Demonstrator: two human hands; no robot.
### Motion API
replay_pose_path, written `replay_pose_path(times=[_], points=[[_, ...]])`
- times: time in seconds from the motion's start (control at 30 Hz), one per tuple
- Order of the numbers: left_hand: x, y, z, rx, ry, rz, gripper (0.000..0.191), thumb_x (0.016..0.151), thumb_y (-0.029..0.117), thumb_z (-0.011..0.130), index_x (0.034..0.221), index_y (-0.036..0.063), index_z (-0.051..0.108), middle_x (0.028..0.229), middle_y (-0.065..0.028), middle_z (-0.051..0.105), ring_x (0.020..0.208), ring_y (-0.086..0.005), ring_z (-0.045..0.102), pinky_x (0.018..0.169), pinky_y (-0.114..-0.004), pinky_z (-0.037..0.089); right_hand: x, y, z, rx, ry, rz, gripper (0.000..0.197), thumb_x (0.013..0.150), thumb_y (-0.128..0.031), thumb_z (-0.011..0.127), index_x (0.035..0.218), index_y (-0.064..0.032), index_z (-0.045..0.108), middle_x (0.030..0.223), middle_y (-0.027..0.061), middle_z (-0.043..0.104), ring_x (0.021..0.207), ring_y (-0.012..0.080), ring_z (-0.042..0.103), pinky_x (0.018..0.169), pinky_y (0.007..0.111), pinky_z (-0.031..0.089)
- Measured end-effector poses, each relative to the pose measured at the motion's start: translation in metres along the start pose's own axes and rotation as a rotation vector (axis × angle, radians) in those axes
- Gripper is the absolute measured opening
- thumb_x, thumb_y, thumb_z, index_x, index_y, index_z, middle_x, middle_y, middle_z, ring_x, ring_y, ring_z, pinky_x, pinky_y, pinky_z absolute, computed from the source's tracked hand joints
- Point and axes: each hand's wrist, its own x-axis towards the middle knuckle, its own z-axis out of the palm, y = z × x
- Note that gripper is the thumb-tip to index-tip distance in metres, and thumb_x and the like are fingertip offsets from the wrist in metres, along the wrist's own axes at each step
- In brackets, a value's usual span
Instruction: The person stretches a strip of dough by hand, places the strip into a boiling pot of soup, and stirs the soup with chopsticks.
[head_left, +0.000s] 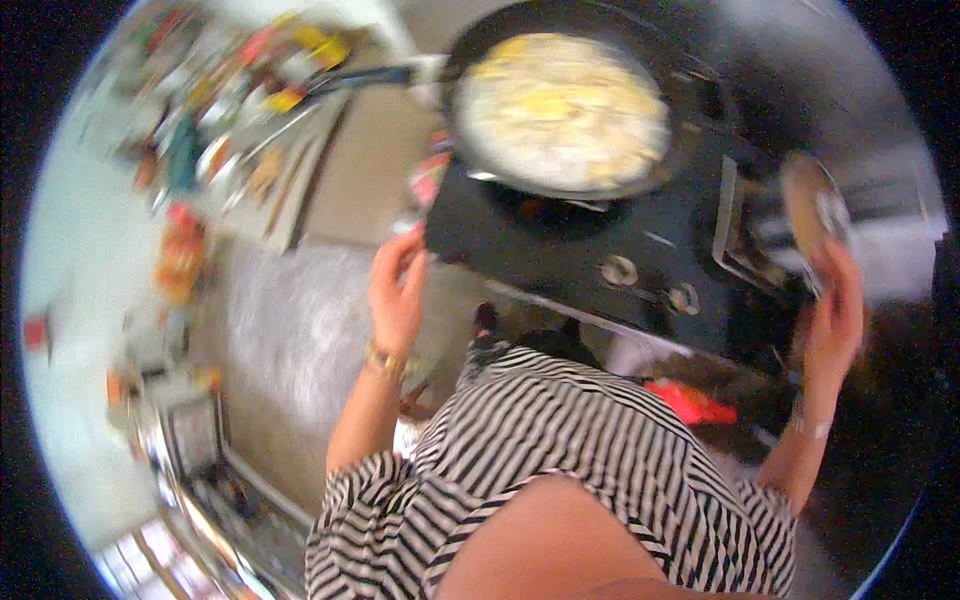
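A wide dark frying pan (454, 127) sits on the black gas stove (525, 240) before me. In it lies a broad layer of pale white and yellow food (562, 112). My right hand (836, 307) grips the near edge of a round, tilted dish or lid (810, 199); blur hides which it is. It is held over the right side of the stove. Beside the stove's left front corner, my left hand (397, 292) has loosely bent fingers and nothing visible in it. A red and white packet (429, 180) is just beyond its fingertips.
The pan's handle (375, 77) points left. Two control knobs (619, 271) are on the stove, and a pan support (726, 217) is at its right. A cluttered surface (292, 172) with bottles and utensils stands left. A red bag (690, 403) is low beneath the stove.
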Motion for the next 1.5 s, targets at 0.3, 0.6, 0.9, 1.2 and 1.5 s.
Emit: replay_pose_path(times=[0.3, 0.6, 0.9, 1.2, 1.5], points=[[0.117, -0.222, -0.187, 0.807, 0.44, 0.062, 0.04, 0.073, 0.017, 0.066, 0.11, 0.0061, 0.055, 0.11, -0.0177, 0.054, 0.103, -0.0335, 0.052, 0.087, -0.043, 0.042, -0.076, -0.084, 0.06, 0.03, -0.174, -0.027, 0.02, 0.085, 0.006, 0.047, 0.101, 0.0001, 0.058, 0.109, 0.0131, 0.058, 0.104, 0.0254, 0.054, 0.094, 0.034, 0.039], [0.219, -0.312, -0.252, 1.113, -0.08, -0.266, 0.034, 0.07, 0.024, 0.06, 0.099, 0.0067, 0.063, 0.089, -0.0173, 0.065, 0.084, -0.0325, 0.064, 0.074, -0.041, 0.051, -0.089, -0.166, 0.124, -0.043, -0.093, 0.081, 0.015, 0.082, 0.004, 0.056, 0.096, -0.0004, 0.06, 0.102, 0.0122, 0.06, 0.093, 0.0211, 0.058, 0.081, 0.03, 0.047], [0.217, -0.361, -0.284, 1.049, -0.198, -0.246, 0.023, 0.081, 0.016, 0.055, 0.097, 0.0003, 0.048, 0.09, -0.0254, 0.062, 0.086, -0.0423, 0.059, 0.074, -0.049, 0.047, -0.075, -0.181, 0.134, 0.038, -0.135, 0.086, 0.016, 0.082, 0.006, 0.054, 0.095, 0.0003, 0.059, 0.098, 0.0095, 0.059, 0.085, 0.0162, 0.059, 0.075, 0.025, 0.047], [0.102, -0.086, -0.235, 0.579, -0.013, 0.112, 0.027, 0.092, 0.008, 0.042, 0.118, 0.0027, 0.045, 0.102, -0.0192, 0.057, 0.085, -0.0317, 0.056, 0.075, -0.037, 0.045, -0.065, -0.118, 0.08, -0.015, -0.059, 0.096, 0.014, 0.082, 0.002, 0.057, 0.095, -0.0029, 0.061, 0.095, 0.01, 0.061, 0.084, 0.0184, 0.059, 0.072, 0.026, 0.047], [0.112, 0.147, -0.07, 1.122, -0.656, 1.089, 0.029, 0.083, 0.007, 0.047, 0.112, 0.0044, 0.049, 0.079, -0.0098, 0.052, 0.073, -0.028, 0.054, 0.068, -0.036, 0.044, -0.063, -0.057, 0.042, 0.06, -0.054, 0.079, 0.014, 0.082, 0.002, 0.056, 0.095, -0.0029, 0.061, 0.096, 0.0096, 0.061, 0.083, 0.0176, 0.059, 0.073, 0.026, 0.048]])
